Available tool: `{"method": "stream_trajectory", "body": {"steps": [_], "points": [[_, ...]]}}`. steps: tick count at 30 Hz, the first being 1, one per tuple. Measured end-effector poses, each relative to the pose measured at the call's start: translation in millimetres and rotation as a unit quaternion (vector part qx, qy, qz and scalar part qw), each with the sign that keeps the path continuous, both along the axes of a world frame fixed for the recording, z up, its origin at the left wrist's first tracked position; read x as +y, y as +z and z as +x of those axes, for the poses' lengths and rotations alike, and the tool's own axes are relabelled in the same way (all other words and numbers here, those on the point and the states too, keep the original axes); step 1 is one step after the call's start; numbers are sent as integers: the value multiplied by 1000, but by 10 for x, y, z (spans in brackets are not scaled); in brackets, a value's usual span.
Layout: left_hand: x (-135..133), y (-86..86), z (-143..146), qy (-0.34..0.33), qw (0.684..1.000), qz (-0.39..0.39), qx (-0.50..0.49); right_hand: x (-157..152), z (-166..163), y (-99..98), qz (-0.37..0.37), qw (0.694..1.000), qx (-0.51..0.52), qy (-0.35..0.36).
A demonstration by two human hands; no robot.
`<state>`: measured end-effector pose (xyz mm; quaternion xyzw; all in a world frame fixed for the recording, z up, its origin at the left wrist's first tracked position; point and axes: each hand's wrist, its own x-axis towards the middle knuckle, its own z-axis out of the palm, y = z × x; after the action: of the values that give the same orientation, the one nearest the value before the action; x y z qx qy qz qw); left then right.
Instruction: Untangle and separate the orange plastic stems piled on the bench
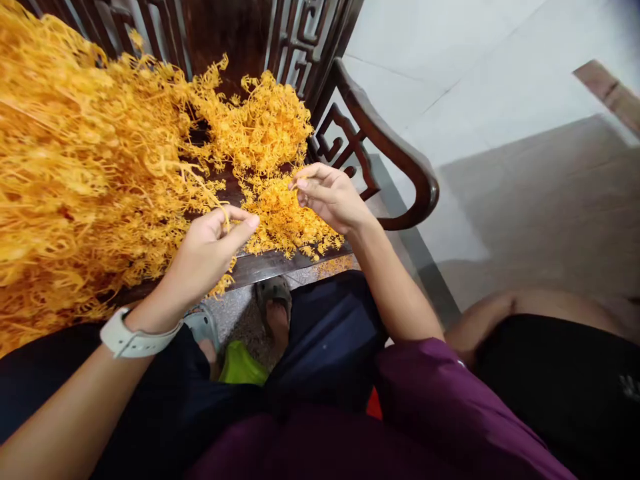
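Note:
My left hand (215,252), with a white watch band on its wrist, pinches a thin branched yellow-orange plastic stem (197,181) between thumb and forefinger. My right hand (334,200) is a short way to the right, its fingertips closed on a small yellow-orange piece (299,182) that is mostly hidden. Below and between the hands lies a heap of small yellow-orange sprigs (285,217). Behind it sits another clump of them (277,123). A much larger pile of similar stems (85,167) fills the left side, close to my left hand.
Everything lies on a dark carved wooden bench (255,268) with a curved armrest (400,150) at right. Below are my shoes and a green object (243,365). Another person's knee (540,310) is at the right. A wooden edge (607,93) shows at upper right.

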<state>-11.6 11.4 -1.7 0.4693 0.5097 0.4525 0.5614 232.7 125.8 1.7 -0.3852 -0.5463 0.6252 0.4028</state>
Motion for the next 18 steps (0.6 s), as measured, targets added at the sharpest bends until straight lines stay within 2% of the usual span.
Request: {"method": "stream_trajectory", "body": {"steps": [4,8,18], "points": [[-25,-72,71,11,988,107,107,-293,-280,41,56,997,15,54],[-57,-78,71,18,976,178,122,-436,-383,39,64,994,26,83],[-117,22,50,-4,973,206,100,-523,-390,82,85,989,26,121]]}}
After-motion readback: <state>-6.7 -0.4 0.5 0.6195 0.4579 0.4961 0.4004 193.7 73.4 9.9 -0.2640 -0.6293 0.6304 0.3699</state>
